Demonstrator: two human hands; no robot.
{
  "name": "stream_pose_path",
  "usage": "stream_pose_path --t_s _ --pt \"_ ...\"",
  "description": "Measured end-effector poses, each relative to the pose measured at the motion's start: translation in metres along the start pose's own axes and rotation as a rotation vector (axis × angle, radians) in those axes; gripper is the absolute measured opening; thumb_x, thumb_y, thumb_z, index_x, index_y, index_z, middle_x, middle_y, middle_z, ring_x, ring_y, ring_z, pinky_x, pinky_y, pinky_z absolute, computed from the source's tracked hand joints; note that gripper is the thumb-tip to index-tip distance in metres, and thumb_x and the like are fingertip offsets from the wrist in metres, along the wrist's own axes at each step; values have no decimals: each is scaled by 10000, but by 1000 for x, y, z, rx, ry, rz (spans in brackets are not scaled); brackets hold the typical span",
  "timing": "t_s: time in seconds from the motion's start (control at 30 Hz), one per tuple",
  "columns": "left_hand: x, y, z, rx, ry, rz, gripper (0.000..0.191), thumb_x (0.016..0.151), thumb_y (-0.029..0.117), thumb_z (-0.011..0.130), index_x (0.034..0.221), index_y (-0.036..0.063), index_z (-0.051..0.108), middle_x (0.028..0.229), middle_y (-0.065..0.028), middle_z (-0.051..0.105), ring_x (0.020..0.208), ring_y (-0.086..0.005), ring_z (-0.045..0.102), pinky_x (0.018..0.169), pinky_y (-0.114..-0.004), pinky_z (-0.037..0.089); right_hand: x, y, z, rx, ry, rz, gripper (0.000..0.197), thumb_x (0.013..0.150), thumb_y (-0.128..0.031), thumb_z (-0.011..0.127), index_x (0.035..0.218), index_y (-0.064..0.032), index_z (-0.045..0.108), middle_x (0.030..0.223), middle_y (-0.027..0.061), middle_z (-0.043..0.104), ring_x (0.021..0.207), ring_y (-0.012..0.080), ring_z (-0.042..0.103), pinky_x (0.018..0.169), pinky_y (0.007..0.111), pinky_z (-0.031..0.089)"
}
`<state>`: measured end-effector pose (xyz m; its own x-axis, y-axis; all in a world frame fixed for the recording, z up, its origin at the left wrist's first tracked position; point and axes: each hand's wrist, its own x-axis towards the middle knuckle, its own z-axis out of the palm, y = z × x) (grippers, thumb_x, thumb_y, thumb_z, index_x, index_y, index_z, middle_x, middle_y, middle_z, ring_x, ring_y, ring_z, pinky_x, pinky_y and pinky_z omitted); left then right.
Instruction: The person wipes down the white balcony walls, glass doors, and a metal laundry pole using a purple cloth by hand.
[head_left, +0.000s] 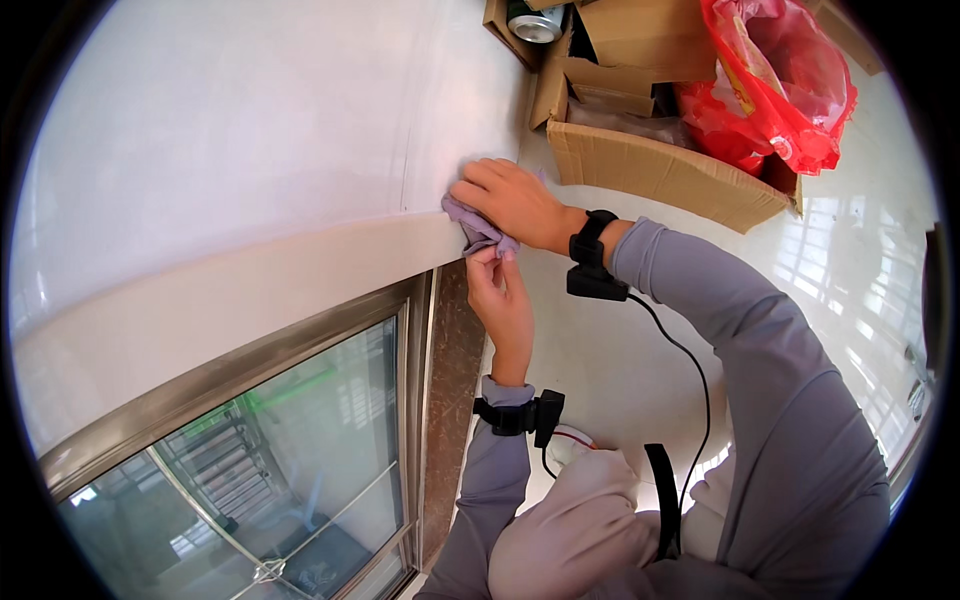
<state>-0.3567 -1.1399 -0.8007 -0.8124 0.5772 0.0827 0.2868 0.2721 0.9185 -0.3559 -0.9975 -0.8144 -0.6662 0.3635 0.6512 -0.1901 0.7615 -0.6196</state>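
A purple cloth lies bunched at the right end of the pale countertop, by its corner. My right hand rests over the cloth with its fingers bent around it, pressing it near the counter's edge. Just below, my left hand pinches the cloth's lower end between thumb and fingers. Both wrists carry black straps with small boxes.
A cardboard box with a red plastic bag stands on the floor beyond my right hand, a metal can near it. Below the counter is a metal-framed glass cabinet door. A black cable hangs from the right wrist.
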Motion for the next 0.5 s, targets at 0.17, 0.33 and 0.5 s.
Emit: stream_pose_path --t_s 0.17,0.33,0.5 --pt "2 32 -3 -17 101 77 153 899 89 524 992 -20 469 927 -81 545 816 -124 530 716 -250 440 30 -20 -17 42 57 -60 143 762 -150 564 880 -82 518 790 77 450 780 259 500 669 342 422" --pt "9 78 -21 54 326 280 170 912 114 508 1025 1 450 933 -82 542 817 -109 516 707 -233 424 83 -57 -35 150 151 -86 155 746 -128 572 880 -81 510 752 74 450 727 255 508 614 344 434" --pt "23 134 -64 -174 522 441 181 909 120 497 1012 -4 414 1007 -92 484 806 -119 498 696 -238 419 132 -113 -41 131 479 -117 148 735 -154 558 838 -67 497 769 80 483 709 255 528 630 346 450"
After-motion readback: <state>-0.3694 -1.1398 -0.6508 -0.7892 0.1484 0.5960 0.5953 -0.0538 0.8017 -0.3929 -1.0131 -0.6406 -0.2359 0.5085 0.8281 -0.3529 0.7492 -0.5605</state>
